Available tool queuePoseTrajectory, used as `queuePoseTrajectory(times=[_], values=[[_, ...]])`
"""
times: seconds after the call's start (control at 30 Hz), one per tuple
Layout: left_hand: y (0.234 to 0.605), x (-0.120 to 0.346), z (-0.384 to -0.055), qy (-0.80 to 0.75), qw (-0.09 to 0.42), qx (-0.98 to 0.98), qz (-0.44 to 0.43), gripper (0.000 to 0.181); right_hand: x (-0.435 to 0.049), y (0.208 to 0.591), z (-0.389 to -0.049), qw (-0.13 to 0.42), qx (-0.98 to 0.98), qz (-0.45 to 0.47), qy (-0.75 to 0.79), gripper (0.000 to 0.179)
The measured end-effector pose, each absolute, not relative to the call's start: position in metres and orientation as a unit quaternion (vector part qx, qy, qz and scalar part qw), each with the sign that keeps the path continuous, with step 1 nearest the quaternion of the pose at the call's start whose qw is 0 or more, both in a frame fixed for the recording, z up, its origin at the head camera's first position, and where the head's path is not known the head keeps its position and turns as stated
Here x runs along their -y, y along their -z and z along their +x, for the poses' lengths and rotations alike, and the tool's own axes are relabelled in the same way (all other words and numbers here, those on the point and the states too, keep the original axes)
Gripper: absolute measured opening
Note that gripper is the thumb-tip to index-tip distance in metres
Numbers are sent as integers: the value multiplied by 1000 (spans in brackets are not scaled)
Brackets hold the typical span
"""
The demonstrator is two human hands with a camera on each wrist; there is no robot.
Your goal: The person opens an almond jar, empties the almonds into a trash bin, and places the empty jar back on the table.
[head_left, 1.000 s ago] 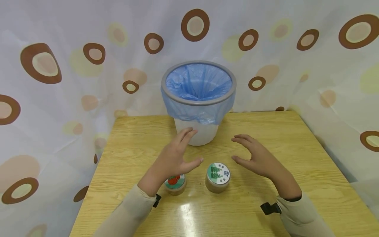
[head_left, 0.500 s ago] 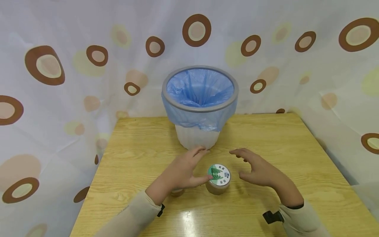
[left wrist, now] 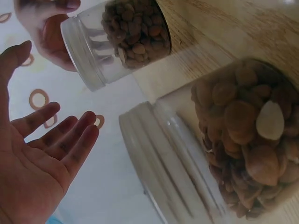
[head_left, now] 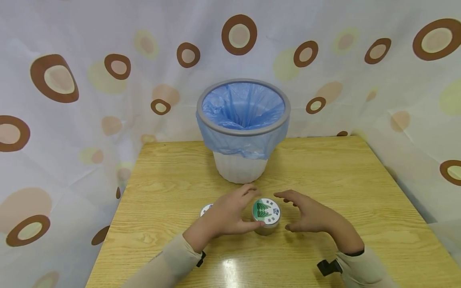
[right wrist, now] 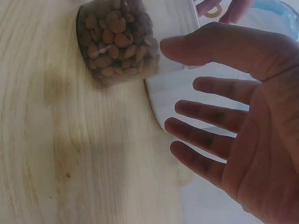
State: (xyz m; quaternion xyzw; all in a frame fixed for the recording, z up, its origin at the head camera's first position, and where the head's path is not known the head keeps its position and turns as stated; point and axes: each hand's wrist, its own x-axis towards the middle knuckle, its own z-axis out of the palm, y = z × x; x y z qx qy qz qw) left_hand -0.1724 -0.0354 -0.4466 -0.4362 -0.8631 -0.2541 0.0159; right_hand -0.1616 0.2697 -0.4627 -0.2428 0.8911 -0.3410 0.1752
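A clear jar with a green-and-white printed lid [head_left: 266,211] stands upright on the table between my two hands. Brown nut-like pieces partly fill this jar [right wrist: 117,42] in the right wrist view. My left hand [head_left: 228,212] is at the jar's left, fingers spread, its thumb overlapping the front of the jar in the head view. To the right of it my right hand [head_left: 311,212] is held with spread fingers and a gap to the jar. A second jar [left wrist: 252,135] with similar contents stands under my left hand, mostly hidden from the head camera; part of its lid [head_left: 206,209] shows.
Behind the jars stands a white bin [head_left: 240,168] lined with a blue bag [head_left: 245,104] under a grey rim. A wooden table [head_left: 324,168] carries everything. Patterned white sheeting [head_left: 119,32] encloses the back and both sides.
My left hand has come down and to the right, over to the right-hand jar. My right hand has lowered beside that jar. Both jars stay where they were.
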Motion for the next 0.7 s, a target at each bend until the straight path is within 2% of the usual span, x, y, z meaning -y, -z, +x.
queuePoseTrajectory(times=[0.7], values=[[453,18,-170,255,29,843,-473,70,-263,472,-168,189,-888,-254,333,85]])
